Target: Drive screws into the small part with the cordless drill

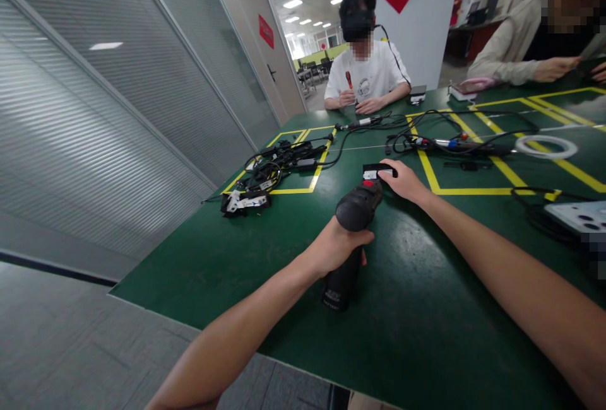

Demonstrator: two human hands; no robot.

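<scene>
My left hand [337, 247] is wrapped round the grip of a black cordless drill [357, 208] with a red switch on top. The drill points away from me, its battery end hanging down over the green table. Beyond its nose is a small black power adapter-like block [377, 170] with a white label. My right hand [400, 178] grips that block at its right end, fingers and thumb closed on it. The drill's tip is hidden behind its body, so I cannot tell whether it touches the block.
A tangle of black cables and adapters [284, 167] lies at left beside a torn black-and-white piece [246, 202]. More cables, a white tape ring [546, 146] and a metal plate [580, 216] lie right. Across the green table [213, 265], a person [367, 72] holds a red-handled screwdriver [349, 79]; another sits right.
</scene>
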